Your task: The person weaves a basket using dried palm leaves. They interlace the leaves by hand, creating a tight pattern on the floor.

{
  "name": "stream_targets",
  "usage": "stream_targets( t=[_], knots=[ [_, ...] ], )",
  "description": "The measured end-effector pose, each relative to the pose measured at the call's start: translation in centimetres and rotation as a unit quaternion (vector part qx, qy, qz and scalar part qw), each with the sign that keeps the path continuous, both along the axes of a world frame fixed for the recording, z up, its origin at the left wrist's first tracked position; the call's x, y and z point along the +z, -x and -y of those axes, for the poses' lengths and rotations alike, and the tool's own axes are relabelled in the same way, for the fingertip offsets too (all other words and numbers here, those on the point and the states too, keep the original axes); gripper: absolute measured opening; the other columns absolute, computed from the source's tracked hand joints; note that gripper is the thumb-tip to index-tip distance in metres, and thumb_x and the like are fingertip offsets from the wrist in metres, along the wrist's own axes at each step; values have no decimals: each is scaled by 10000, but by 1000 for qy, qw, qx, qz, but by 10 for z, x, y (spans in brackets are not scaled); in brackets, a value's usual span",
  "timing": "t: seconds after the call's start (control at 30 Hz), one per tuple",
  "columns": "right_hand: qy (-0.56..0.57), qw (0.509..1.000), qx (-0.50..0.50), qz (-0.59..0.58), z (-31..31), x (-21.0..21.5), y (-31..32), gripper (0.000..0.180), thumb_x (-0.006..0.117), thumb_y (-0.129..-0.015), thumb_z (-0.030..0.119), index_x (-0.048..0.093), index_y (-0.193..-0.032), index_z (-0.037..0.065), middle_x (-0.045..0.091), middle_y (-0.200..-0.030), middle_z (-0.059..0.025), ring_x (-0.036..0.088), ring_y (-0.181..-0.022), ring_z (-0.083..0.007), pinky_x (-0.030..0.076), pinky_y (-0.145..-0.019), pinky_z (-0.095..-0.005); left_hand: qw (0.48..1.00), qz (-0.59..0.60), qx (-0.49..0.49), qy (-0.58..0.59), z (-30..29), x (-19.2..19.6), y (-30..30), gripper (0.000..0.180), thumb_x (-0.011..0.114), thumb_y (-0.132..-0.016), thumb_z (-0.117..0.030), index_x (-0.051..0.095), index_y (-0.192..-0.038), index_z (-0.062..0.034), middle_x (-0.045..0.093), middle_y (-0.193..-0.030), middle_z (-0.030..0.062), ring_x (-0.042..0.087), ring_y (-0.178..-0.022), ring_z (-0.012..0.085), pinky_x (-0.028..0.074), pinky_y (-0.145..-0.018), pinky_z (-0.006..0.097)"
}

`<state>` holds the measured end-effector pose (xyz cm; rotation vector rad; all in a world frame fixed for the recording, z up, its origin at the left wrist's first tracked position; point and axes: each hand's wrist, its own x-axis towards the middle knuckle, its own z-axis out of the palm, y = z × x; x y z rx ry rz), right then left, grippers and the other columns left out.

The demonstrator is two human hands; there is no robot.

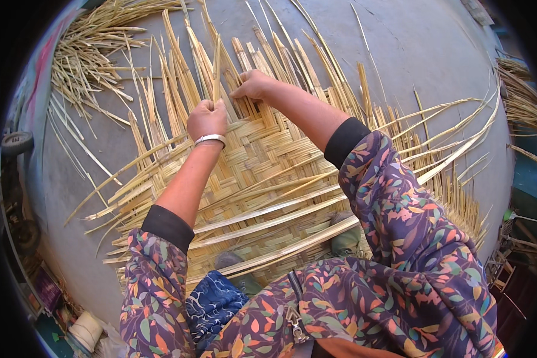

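A large mat [258, 149] of flat, straw-coloured reed strips lies on the floor, woven in its middle with loose ends fanning out on the far side and at both sides. My left hand [207, 119], with a bangle on the wrist, is closed round a reed strip [216, 68] that stands up from the mat's far part. Just to its right, my right hand [253, 85] reaches down among the strips at the far edge of the weave. Its fingers are curled, and their tips are hidden between the strips. Several long loose strips [268, 213] cross the near part.
A heap of loose reed strips [95, 51] lies at the far left, and another bundle [522, 95] at the far right. My shoes [346, 238] rest on the mat's near part. A wheel [18, 142] stands at the left edge, with a pale bucket [86, 330] at the lower left.
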<state>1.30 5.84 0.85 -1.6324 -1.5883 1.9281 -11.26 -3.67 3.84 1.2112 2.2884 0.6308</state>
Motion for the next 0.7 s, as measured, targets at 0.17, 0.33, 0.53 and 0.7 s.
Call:
stream_targets(
  t=[0.17, 0.33, 0.53, 0.7],
  knots=[
    [91, 989, -61, -97, 2, 5, -6, 301, 720, -757, 104, 595, -1014, 9, 653, -806, -79, 619, -641, -147, 498, -564, -272, 1000, 9, 19, -5, -1, -4, -2, 350, 642, -748, -338, 550, -609, -30, 539, -548, 140, 505, -502, 279, 433, -539, 373],
    [150, 964, -57, -214, 6, 11, -14, 305, 700, -775, 93, 579, -1042, 9, 649, -883, -79, 641, -776, -164, 525, -692, -295, 994, 104, -36, -5, -4, -19, 10, 330, 679, -778, -277, 546, -589, -43, 471, -501, 10, 389, -476, 101, 357, -473, 300],
    [168, 933, -103, -300, 7, 4, -23, 246, 679, -795, 87, 586, -1017, 35, 634, -943, -68, 615, -882, -159, 502, -798, -307, 969, 197, -131, 71, -10, -14, 15, 234, 687, -799, -205, 593, -651, -50, 497, -578, -41, 400, -515, 69, 346, -484, 248],
    [164, 902, -207, -342, 9, 18, -32, 201, 657, -820, 88, 596, -1012, 89, 633, -942, -40, 601, -893, -139, 495, -824, -311, 948, 259, -146, 112, -15, -23, 30, 197, 682, -785, -213, 655, -790, -19, 581, -650, 8, 502, -584, 94, 410, -552, 267]
  ],
)
